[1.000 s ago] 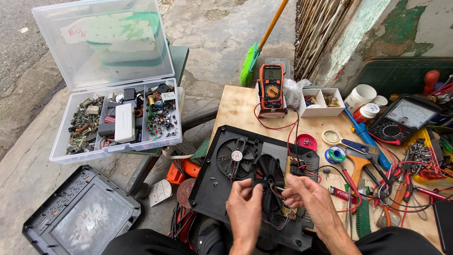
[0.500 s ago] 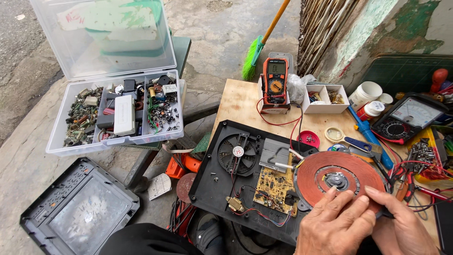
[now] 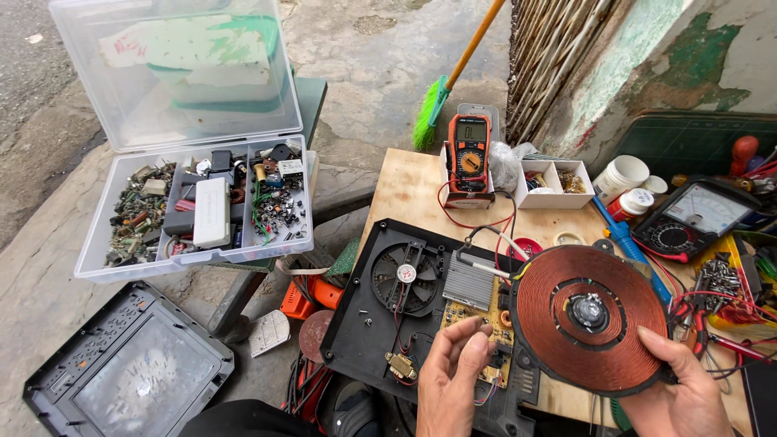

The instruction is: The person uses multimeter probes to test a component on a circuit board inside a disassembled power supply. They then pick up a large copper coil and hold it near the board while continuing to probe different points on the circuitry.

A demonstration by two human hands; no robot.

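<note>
The right hand (image 3: 688, 388) gripped the copper induction coil (image 3: 589, 316) by its lower right rim, holding it tilted above the opened cooker base (image 3: 368, 340), while the left hand (image 3: 453, 380), fingers loosely curled and empty, hovered over the circuit board (image 3: 473, 311) just left of the coil.

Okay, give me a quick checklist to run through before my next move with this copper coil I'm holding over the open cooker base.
1. Grip on the copper coil: right hand holds its lower edge only; ok, but one-handed.
2. Coil lifted off the black base: ok.
3. Wires from coil to circuit board: slack cannot tell.
4. Left hand over the board, fingertips at it: whether it touches cannot tell.
5. Fan uncovered, unobstructed: ok.
6. Room to set the coil on the wooden table: right side crowded with tools; not ok.
</note>
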